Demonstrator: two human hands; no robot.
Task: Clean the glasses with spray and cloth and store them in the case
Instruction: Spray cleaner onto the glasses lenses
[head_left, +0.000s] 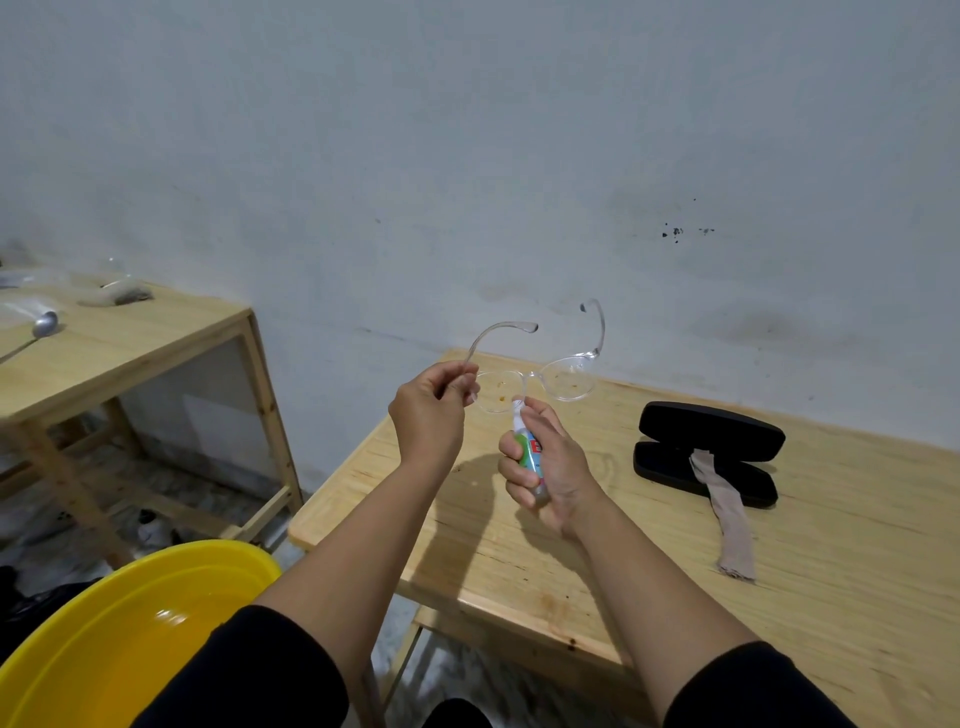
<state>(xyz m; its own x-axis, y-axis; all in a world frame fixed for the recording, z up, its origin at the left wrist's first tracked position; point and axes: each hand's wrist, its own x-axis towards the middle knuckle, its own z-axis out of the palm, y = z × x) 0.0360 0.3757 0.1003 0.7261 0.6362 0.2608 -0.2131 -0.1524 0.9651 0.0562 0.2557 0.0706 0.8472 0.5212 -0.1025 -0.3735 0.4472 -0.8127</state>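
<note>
Clear-framed glasses (566, 376) with brown smudges on both lenses hang in the air above the wooden table (805, 545). My left hand (431, 415) pinches them at the left hinge, arms unfolded and pointing away. My right hand (550, 467) grips a small spray bottle (527, 447) with a green and red label, its nozzle just below the left lens, index finger on top. The black case (711, 431) lies open on the table to the right. A grey-beige cloth (727, 514) trails from the case's lower half onto the table.
A yellow plastic basin (130, 623) sits at the lower left. A second wooden table (130, 338) stands at the left with clear bags and a metal object on it. A grey wall rises right behind both tables.
</note>
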